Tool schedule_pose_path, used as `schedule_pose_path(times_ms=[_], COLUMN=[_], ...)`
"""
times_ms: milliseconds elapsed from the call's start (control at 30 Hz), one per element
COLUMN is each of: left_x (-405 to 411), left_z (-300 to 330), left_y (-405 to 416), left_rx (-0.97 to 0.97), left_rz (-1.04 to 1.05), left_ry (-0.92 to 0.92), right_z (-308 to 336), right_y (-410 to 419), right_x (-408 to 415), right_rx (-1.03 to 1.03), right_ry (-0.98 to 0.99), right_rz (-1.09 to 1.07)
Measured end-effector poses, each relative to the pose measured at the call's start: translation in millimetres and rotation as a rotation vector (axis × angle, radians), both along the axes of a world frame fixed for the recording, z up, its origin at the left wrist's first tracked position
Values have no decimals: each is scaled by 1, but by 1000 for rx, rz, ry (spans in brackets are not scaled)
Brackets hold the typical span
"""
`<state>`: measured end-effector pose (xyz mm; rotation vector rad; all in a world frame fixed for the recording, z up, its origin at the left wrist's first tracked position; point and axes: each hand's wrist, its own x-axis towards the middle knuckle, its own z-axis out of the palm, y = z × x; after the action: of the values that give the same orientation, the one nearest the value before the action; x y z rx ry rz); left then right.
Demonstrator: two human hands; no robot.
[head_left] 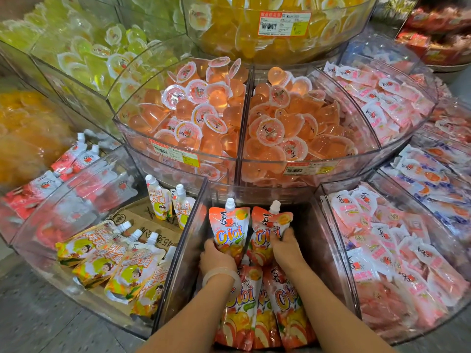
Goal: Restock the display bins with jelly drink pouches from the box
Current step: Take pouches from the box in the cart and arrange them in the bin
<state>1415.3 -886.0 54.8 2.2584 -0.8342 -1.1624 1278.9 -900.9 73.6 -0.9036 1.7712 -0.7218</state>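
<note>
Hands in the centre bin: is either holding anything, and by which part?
Yes. The left hand grips one orange pouch by its lower part; the right hand grips a second pouch around its middle.

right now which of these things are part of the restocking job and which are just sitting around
In the job:
- left hand gripping an orange Cici pouch
- right hand gripping a second Cici pouch
- the clear middle bin they go into, with more Cici pouches lying in it

Just lying about:
- yellow pouches in the bin to the left
- peach jelly cups in the tier above
- pink packets on the right
</note>
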Motion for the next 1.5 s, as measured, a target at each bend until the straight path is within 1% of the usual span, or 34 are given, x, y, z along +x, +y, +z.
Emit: schedule_pose_path(times_ms=[100,167,300,367,433,533,600,733,800,867,933,1000,1100,1133,1167,1200,1267,1300,1400,1500], left_x=[-2,-2,2,3,1,-3,-4,-1,-1,-6,-17,-31,-62,-76,-92,-107,-148,-167,-244,-323], left_z=[3,5,10,12,13,15,15,22,32,51,81,116,166,181,193,201,209,207,197,182], left_y=[-3,-6,-10,-10,-8,-6,-3,5,6,7,6,3,0,2,6,11,32,47,112,179], left_rx=[-29,-32,-10,16,54,97,110,101,70,-12,-179,-368,-617,-667,-678,-653,-583,-546,-482,-535], left_rz=[69,80,-32,-51,-30,28,28,-211,-311,-371,-431,-510,-659,-719,-800,-896,-1094,-1172,-1364,-1604], left_ry=[55,61,30,25,35,32,13,-105,-142,-154,-148,-179,-275,-319,-386,-486,-686,-737,-830,-863], right_z=[4,5,8,9,11,11,10,14,23,39,63,94,143,156,165,169,170,168,160,154], right_y=[-1,-1,-5,-5,-2,6,10,18,20,23,25,27,35,41,49,56,85,103,182,274], right_x=[1,1,1,2,2,2,4,11,13,13,11,3,-29,-45,-65,-84,-133,-156,-231,-300], right_rx=[-13,-12,32,53,65,71,82,136,181,171,44,-145,-403,-482,-516,-503,-403,-341,-151,50], right_ry=[60,94,101,117,135,131,178,270,305,351,411,449,486,502,547,625,824,892,965,1027], right_rz=[54,98,120,132,106,8,-25,15,93,211,340,406,394,366,331,307,291,291,189,131])
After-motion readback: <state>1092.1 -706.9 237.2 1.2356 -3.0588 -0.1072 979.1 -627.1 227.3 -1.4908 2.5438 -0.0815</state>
